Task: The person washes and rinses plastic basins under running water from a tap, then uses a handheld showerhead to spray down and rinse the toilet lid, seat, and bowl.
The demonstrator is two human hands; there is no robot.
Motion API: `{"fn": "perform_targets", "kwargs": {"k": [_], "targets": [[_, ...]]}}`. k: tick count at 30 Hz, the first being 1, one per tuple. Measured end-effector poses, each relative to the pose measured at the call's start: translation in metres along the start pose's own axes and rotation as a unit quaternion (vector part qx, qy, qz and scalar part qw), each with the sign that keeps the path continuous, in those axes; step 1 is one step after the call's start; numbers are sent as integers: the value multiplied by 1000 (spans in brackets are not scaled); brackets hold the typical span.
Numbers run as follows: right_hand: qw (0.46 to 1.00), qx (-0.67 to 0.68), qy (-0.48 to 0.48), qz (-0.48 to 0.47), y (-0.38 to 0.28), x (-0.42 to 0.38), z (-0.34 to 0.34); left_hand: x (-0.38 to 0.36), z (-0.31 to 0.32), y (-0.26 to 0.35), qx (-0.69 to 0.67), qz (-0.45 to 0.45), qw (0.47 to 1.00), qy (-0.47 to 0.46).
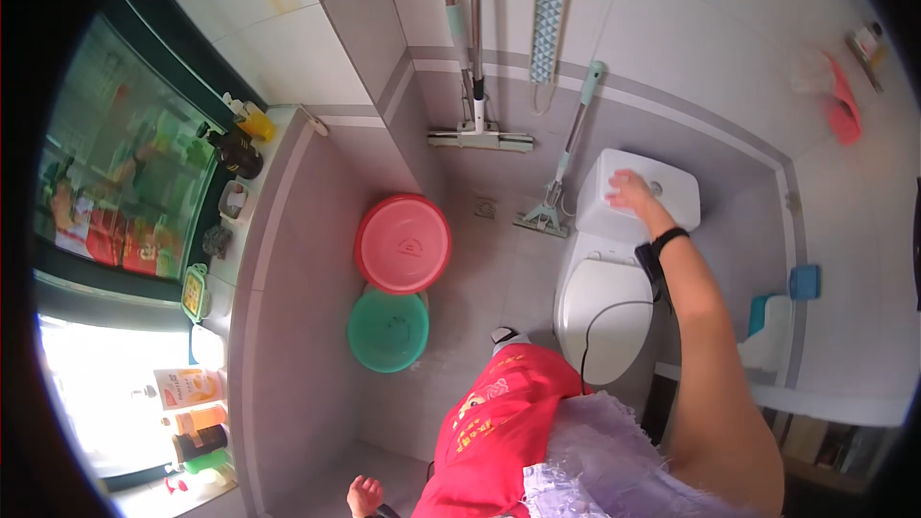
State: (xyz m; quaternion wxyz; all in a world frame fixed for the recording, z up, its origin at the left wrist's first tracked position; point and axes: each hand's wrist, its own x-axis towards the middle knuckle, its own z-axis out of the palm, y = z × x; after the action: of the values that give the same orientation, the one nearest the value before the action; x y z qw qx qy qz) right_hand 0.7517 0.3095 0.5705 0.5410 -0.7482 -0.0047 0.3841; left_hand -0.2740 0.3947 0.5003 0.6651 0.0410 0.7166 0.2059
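My right hand (pixel 633 192) reaches over the white toilet tank (pixel 679 184), fingers spread and bent above its lid, close to the round flush button (pixel 656 188). Nothing shows in its grip. On that wrist sits a black band (pixel 670 241); a dark device with a thin cable hangs near it, in front of the toilet. Below the tank, the toilet lid (pixel 604 317) is down. My left hand (pixel 365 496) hangs low at the bottom edge, beside the red apron (pixel 499 422), its fingers loosely bent with no object visible in them.
A red basin (pixel 403 245) and a green basin (pixel 389 330) stand on the floor by the left wall. Mops (pixel 480 140) and a squeegee-headed mop (pixel 545 215) lean at the back wall. Bottles (pixel 192 388) line the window ledge; a white shelf (pixel 815 403) is at right.
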Motion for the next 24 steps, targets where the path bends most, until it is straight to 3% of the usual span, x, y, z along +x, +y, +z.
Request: {"fn": "perform_targets", "kwargs": {"k": [1, 5, 8, 9, 14, 20, 23, 24], "targets": [[1000, 1, 12, -22, -23, 24, 6, 1, -7, -2, 12, 14, 999, -26], [991, 57, 84, -85, -100, 101, 33, -43, -9, -21, 15, 12, 998, 58], [989, 83, 113, -46, -138, 135, 49, -65, -15, -35, -31, -10, 999, 30], [989, 101, 94, -46, -145, 145, 51, -79, -13, -40, 19, 0, 996, 91], [989, 145, -14, 4, -153, 203, 37, -133, 30, -56, 20, 10, 986, 166], [996, 30, 84, -13, -151, 173, 77, -160, 54, -55, 29, 21, 983, 179], [982, -144, 119, -4, -144, 173, 83, -163, 73, -45, 35, 20, 982, 182], [984, -140, 106, -7, -141, 168, 83, -161, 79, -42, 41, 20, 981, 187]]}}
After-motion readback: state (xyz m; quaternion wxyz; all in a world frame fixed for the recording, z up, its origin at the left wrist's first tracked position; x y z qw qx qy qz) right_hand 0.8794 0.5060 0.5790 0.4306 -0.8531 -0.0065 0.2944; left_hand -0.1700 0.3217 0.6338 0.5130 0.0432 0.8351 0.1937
